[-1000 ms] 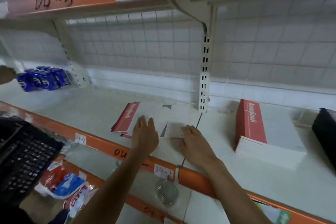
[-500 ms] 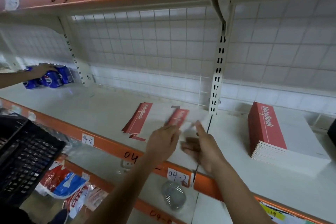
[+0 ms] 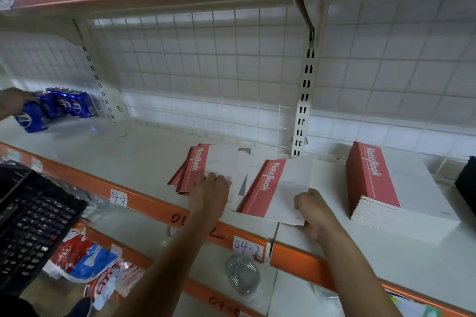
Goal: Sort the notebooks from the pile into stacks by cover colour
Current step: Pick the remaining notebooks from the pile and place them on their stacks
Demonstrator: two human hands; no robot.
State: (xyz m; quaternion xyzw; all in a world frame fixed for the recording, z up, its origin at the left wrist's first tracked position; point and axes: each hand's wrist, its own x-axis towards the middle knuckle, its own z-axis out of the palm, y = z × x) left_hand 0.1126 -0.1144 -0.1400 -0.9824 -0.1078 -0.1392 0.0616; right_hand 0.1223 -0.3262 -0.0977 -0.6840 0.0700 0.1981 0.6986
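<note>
The right hand (image 3: 313,210) holds one red-and-white notebook (image 3: 278,188) by its near right corner. The fingers (image 3: 300,203) are curled tight around that corner, which disappears into the fist. The notebook lies low over the front edge of the shelf (image 3: 128,147), just left of the seam between the two shelf boards. Whether it still touches the board cannot be told. Its long axis runs from the front edge towards the back, with the far end leaning a little to the right and the red spine strip on its left side.

The left hand (image 3: 211,188) rests on the pile (image 3: 195,167), which is fanned out just beside the notebook on its left. This hand's fingers look bent over the top cover, but it is unclear whether they pinch anything or only press down.

The red stack (image 3: 373,183) sits to the right of the right hand on the next shelf board, squared up, with its spine strips also on the left and its long axis nearly matching the notebook's. The right hand is much the nearer to it, so a short carry to the right with little turning seems enough to lay the notebook on top.

A dark object (image 3: 467,183) sits at the shelf's right end. At the left end another person's hand (image 3: 13,100) touches blue cans (image 3: 64,105).
</note>
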